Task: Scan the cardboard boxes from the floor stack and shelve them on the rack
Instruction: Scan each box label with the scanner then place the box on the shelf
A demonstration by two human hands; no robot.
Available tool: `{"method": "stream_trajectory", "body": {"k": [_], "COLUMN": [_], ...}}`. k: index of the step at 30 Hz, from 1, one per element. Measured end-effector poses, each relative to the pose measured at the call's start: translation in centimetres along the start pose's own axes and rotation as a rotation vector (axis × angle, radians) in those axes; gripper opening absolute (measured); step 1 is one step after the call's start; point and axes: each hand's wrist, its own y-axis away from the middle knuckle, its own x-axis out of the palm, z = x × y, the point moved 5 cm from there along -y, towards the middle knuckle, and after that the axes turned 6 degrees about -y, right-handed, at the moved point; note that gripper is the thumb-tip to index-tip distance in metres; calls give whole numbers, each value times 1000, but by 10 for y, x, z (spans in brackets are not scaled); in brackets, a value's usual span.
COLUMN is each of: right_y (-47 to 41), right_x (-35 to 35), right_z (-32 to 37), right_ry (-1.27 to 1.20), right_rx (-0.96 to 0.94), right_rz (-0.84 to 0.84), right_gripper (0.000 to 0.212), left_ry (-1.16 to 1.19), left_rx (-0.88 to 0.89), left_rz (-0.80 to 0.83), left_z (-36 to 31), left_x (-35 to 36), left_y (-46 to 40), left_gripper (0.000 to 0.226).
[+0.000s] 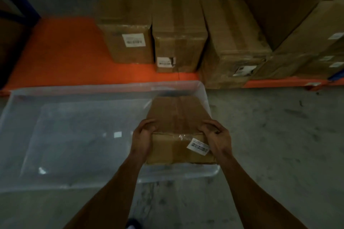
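Note:
A taped brown cardboard box (176, 117) with a white barcode label on its near face sits at the right end of a clear plastic tub (78, 91). My left hand (144, 134) grips the box's near left corner. On the near right corner my right hand (216, 135) is closed, just above the label. The orange rack shelf (61, 48) lies low, right behind the tub. Three labelled cardboard boxes stand on it: one at the left (126, 24), one in the middle (176, 24) and a lower one to the right (232, 39).
More large cardboard boxes (307, 29) are stacked at the far right of the shelf. A dark blue rack upright (20, 3) rises at the far left. Grey concrete floor (279, 145) spreads right of the tub and under my arms.

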Motion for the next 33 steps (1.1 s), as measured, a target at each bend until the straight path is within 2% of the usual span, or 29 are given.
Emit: {"method": "stream_trajectory", "body": {"k": [2,5,8,21,28,33], "right_y": [7,18,35,156,241,309], "right_x": [-4,-11,-17,-93,-141,-161], "right_z": [-11,-12,8,240,324,371], "right_ry": [-12,-32,-76,-116,-109,-121], "right_rx": [-20,-49,-63,-180,-235,-320], "right_rz": [-9,-28,-29,-35,-7,-75], "right_gripper": [21,26,28,37,34,38], "left_ry": [-14,-31,3,11,23,23], "left_rx": [35,72,86,192,236,329], "left_rz": [-8,9,32,42,101,171], "left_z": [7,5,-24,-242,-330,-383], "left_x": [-1,-4,-8,-27,-45,-67], "left_y": [12,26,41,186,276,332], "left_gripper": [21,26,32,32,34,32]}}
